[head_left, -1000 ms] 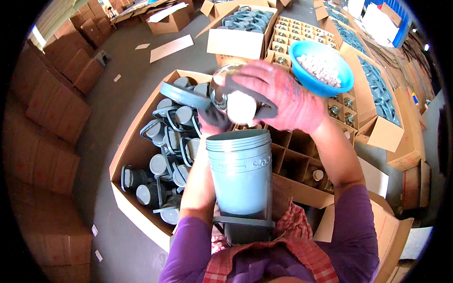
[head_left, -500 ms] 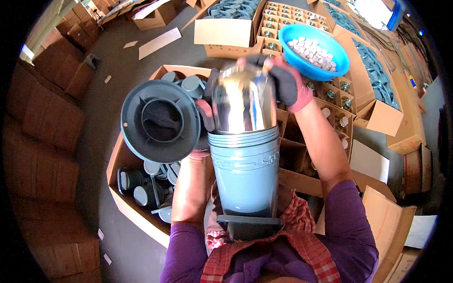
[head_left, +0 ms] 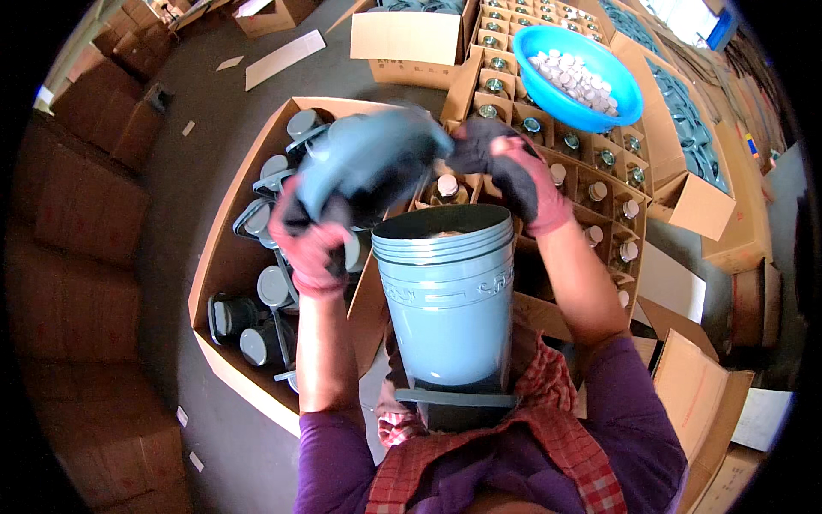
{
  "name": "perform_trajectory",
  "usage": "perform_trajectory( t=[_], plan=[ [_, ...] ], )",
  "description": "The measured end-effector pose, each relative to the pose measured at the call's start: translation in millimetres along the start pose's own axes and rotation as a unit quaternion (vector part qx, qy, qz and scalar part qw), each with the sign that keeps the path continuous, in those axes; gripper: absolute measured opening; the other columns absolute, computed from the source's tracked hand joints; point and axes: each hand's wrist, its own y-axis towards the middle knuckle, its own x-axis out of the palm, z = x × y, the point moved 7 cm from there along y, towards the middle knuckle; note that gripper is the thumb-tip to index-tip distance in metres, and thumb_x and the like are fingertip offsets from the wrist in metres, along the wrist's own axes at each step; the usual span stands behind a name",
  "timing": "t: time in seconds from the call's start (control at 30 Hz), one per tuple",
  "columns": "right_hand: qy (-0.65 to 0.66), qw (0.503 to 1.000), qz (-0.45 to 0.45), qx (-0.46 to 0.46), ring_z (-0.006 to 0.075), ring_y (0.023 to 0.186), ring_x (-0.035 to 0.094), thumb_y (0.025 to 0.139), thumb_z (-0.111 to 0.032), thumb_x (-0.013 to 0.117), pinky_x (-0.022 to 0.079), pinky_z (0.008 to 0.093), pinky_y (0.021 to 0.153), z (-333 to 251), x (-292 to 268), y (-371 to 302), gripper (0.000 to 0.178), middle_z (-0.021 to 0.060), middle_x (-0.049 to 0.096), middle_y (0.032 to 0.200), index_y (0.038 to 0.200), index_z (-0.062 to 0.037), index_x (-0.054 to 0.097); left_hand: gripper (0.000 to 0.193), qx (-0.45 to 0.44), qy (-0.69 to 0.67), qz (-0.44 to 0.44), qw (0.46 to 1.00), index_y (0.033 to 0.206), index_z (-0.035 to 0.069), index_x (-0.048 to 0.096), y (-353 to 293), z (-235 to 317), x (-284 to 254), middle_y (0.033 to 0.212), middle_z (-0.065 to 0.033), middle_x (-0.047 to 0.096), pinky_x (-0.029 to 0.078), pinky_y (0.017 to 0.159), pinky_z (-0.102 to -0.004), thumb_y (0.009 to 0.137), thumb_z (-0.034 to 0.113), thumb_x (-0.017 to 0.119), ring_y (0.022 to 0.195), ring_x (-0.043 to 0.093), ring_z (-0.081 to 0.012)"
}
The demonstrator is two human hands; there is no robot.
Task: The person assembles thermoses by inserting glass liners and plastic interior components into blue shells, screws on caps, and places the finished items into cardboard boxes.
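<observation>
Blue-grey plastic dominates: one tall flask shell (head_left: 449, 308) stands upright against the person's lap, long axis vertical, open mouth facing up. The gloved left hand (head_left: 312, 240) is clenched on one blurred blue-grey lid (head_left: 368, 158), held just above and left of the mouth. The gloved right hand (head_left: 514, 176) hovers over the rim, fingers curled; whether it holds anything cannot be told. One blue basin (head_left: 582, 107) of white caps sits on a compartmented carton (head_left: 599, 184).

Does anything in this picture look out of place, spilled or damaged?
Nothing looks spilled or damaged. The blue-grey canister stands upright and open-topped; the left hand holds its lid tilted beside the rim. Paper scraps lie loose on the floor.
</observation>
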Motion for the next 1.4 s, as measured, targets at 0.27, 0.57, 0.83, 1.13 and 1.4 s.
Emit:
perform_trajectory(
  t=[0.27, 0.57, 0.83, 1.13, 1.4],
  plan=[
    [0.097, 0.985, -0.032, -0.136, 0.0158, 0.071, 0.048, 0.091, -0.039, 0.041, 0.039, 0.0302, 0.066, 11, 17, -21, 0.043, 0.0075, 0.050, 0.068, 0.069, -0.0034, 0.050, 0.052, 0.002, 0.017, -0.233, 0.972, 0.084, -0.004, 0.067, 11, 15, 69, 0.084, -0.0202, 0.065, 0.048, 0.071, -0.0341, 0.069, 0.046, 0.060, 0.078, 0.063, -0.0298],
    [-0.095, 0.987, 0.126, -0.023, 0.0107, 0.062, 0.046, 0.094, -0.042, 0.040, 0.036, 0.0253, 0.059, 23, -8, -19, 0.047, 0.0015, 0.050, 0.065, 0.070, -0.0046, 0.055, 0.041, -0.075, 0.111, -0.091, 0.987, 0.082, -0.005, 0.065, -1, 1, 46, 0.083, -0.0165, 0.065, 0.046, 0.072, -0.0316, 0.080, 0.035, 0.054, 0.078, 0.060, -0.0239],
    [-0.253, 0.949, 0.153, -0.106, 0.0150, 0.067, 0.049, 0.094, -0.036, 0.041, 0.040, 0.0285, 0.066, 6, -1, -33, 0.042, 0.0039, 0.053, 0.069, 0.074, -0.0025, 0.056, 0.047, -0.044, 0.062, -0.131, 0.989, 0.076, -0.002, 0.061, -10, -1, 45, 0.087, -0.0170, 0.065, 0.048, 0.072, -0.0311, 0.088, 0.041, 0.048, 0.078, 0.062, -0.0224],
    [0.339, 0.933, 0.106, 0.059, 0.0208, 0.092, 0.057, 0.084, -0.063, 0.040, 0.047, 0.0360, 0.082, 54, -15, -32, 0.072, 0.0122, 0.059, 0.104, 0.116, 0.0008, 0.051, 0.045, -0.160, 0.095, -0.317, 0.930, 0.089, 0.001, 0.064, 24, 22, 67, 0.084, -0.0165, 0.065, 0.048, 0.074, -0.0325, 0.081, 0.044, 0.059, 0.080, 0.064, -0.0244],
    [-0.052, 0.997, -0.036, -0.048, 0.0270, 0.103, 0.056, 0.083, -0.067, 0.033, 0.041, 0.0397, 0.095, 11, 8, -49, 0.081, 0.0177, 0.056, 0.115, 0.125, 0.0015, 0.046, 0.051, -0.071, 0.030, -0.204, 0.976, 0.084, -0.002, 0.063, -6, 2, 30, 0.090, -0.0168, 0.065, 0.046, 0.083, -0.0373, 0.079, 0.048, 0.058, 0.089, 0.062, -0.0294]
  ],
)
